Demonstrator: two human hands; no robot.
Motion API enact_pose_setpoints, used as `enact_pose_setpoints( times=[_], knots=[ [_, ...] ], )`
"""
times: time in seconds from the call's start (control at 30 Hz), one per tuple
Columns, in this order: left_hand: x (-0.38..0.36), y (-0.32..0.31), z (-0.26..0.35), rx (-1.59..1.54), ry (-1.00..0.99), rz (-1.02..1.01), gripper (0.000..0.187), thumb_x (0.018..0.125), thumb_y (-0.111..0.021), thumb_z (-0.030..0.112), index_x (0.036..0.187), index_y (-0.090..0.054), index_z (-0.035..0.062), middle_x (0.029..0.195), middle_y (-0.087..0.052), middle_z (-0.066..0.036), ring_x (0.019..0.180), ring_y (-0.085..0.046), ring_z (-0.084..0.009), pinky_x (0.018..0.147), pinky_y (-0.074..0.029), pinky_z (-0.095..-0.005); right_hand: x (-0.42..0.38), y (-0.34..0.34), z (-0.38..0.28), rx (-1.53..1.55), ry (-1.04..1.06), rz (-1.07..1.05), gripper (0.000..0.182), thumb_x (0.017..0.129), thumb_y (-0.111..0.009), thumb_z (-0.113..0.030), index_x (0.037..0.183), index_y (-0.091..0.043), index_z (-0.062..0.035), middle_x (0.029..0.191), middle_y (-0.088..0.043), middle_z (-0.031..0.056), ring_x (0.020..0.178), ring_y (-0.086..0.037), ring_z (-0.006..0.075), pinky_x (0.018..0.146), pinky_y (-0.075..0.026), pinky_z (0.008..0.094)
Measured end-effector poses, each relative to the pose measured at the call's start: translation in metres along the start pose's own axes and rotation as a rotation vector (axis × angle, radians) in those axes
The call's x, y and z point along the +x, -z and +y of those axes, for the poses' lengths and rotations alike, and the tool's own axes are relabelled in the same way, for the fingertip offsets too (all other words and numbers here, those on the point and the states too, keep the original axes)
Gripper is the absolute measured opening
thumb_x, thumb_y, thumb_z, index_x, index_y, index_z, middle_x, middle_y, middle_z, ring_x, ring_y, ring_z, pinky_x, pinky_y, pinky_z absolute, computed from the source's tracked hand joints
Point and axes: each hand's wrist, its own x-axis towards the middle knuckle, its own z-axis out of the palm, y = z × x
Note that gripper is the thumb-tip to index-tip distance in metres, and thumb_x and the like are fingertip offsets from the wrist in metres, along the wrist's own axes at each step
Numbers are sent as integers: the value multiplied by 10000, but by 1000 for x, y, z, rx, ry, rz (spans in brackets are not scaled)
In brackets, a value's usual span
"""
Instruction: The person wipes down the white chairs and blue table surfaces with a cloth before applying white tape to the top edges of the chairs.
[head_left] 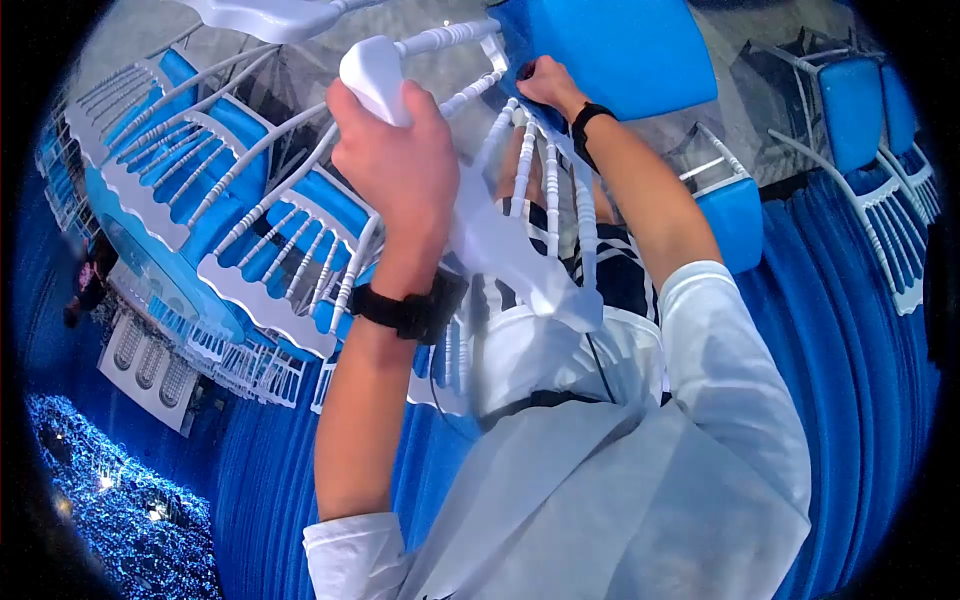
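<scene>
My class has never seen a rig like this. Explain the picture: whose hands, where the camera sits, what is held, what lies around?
There is no machine here: these are a person's bare hands, seen by one camera worn on their head, looking down past their white shirt. The left hand grips a rounded white knob. The right hand is at the edge of a blue seat; its exact grip is unclear. More white chairs stand around on a grey floor.
</scene>
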Motion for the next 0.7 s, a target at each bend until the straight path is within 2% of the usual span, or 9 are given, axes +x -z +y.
enact_pose_setpoints(
  times=[0.1,0.2,0.3,0.43,0.53,0.63,0.7],
  knots=[
    [0,1,0,-12,5,-10,427,891,-711,189,1229,-537,-7,870,-728,-285,780,-739,-462,686,-582,-505,-7,3,-12,-110,60,19,493,777,-766,-346,1131,-743,-4,1244,-704,275,1194,-659,445,1004,-549,499],
    [1,0,-1,-11,-4,-2,421,891,-710,191,1222,-540,-8,877,-729,-284,789,-740,-461,692,-583,-503,-7,4,-23,-302,261,61,410,795,-749,-285,1086,-725,3,1212,-710,271,1155,-663,464,975,-554,528],
    [-1,1,-2,-4,-23,4,416,891,-709,193,1213,-544,-11,883,-729,-284,797,-740,-462,702,-584,-500,15,13,-14,-400,426,-22,349,820,-735,-236,1073,-702,3,1173,-712,272,1128,-664,474,953,-556,542],
    [1,1,0,0,-18,9,411,888,-708,190,1205,-547,-16,881,-729,-281,798,-738,-464,708,-584,-498,20,24,-7,-270,400,-65,382,846,-734,-251,1126,-706,7,1206,-703,277,1153,-655,484,962,-559,534],
    [0,1,1,-2,-10,2,407,888,-706,189,1202,-547,-16,880,-729,-280,798,-738,-464,707,-584,-498,12,16,-17,-307,281,-102,410,820,-720,-235,1151,-718,7,1252,-693,283,1168,-659,479,982,-557,525],
    [1,0,0,0,-14,9,405,890,-704,192,1199,-545,-17,880,-730,-281,797,-738,-465,702,-583,-501,-7,16,-34,-263,114,-13,436,776,-720,-222,1147,-733,7,1275,-682,297,1162,-669,476,996,-556,521],
    [0,0,0,-7,-9,2,408,891,-704,196,1199,-543,-20,879,-729,-282,793,-737,-466,697,-583,-503,-12,16,-39,-253,115,-20,444,743,-734,-217,1128,-736,5,1250,-689,306,1157,-671,481,1009,-551,525]
  ],
)
